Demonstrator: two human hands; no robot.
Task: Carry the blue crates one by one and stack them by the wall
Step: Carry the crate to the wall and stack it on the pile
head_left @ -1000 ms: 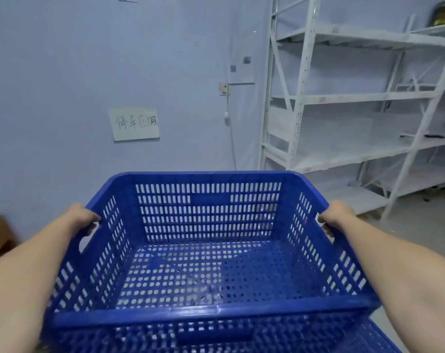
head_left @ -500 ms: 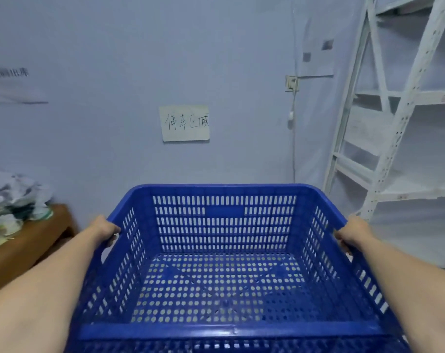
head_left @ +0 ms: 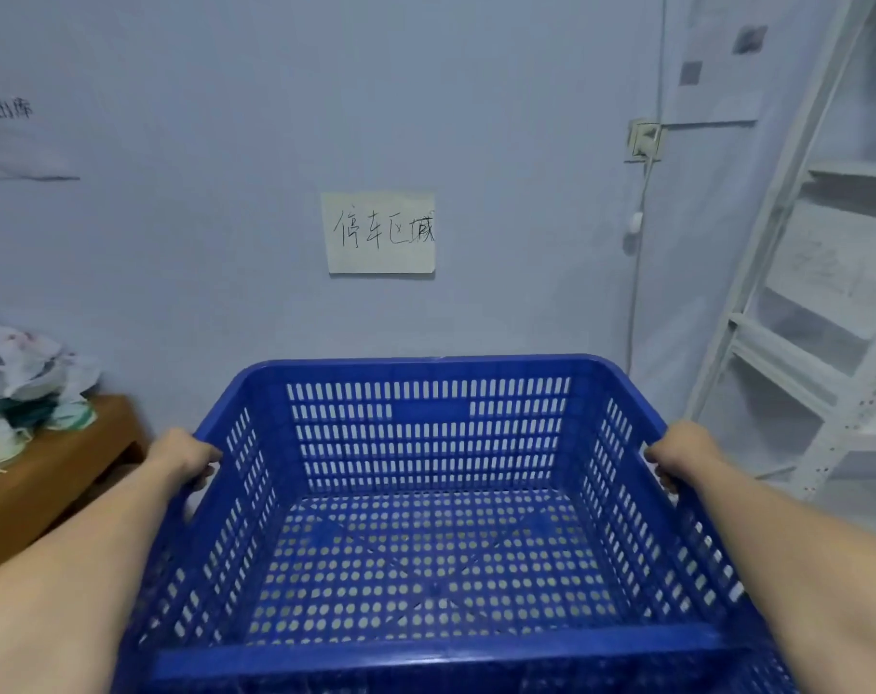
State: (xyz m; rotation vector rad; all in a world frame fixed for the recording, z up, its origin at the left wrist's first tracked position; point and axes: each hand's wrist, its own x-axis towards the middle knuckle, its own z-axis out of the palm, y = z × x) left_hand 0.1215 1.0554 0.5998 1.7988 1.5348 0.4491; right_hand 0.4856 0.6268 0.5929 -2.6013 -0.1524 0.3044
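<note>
An empty blue perforated crate (head_left: 425, 368) fills the lower middle of the head view, held level in front of me. My left hand (head_left: 185, 455) grips its left side handle and my right hand (head_left: 681, 455) grips its right side handle. The crate's far rim faces a pale blue wall (head_left: 225, 142) close ahead. The floor under the crate is hidden by it.
A paper sign with handwriting (head_left: 380, 232) hangs on the wall straight ahead. A wooden table (head_left: 65, 468) with a heap of bags (head_left: 20, 383) stands at the left. White metal shelving (head_left: 801, 318) stands at the right, with a wall socket and cord (head_left: 643, 137) beside it.
My view has swung left: the shelving slid to the right edge, the paper sign moved to the centre and looks larger, and the wooden table came into view. Both hands keep their grip.
</note>
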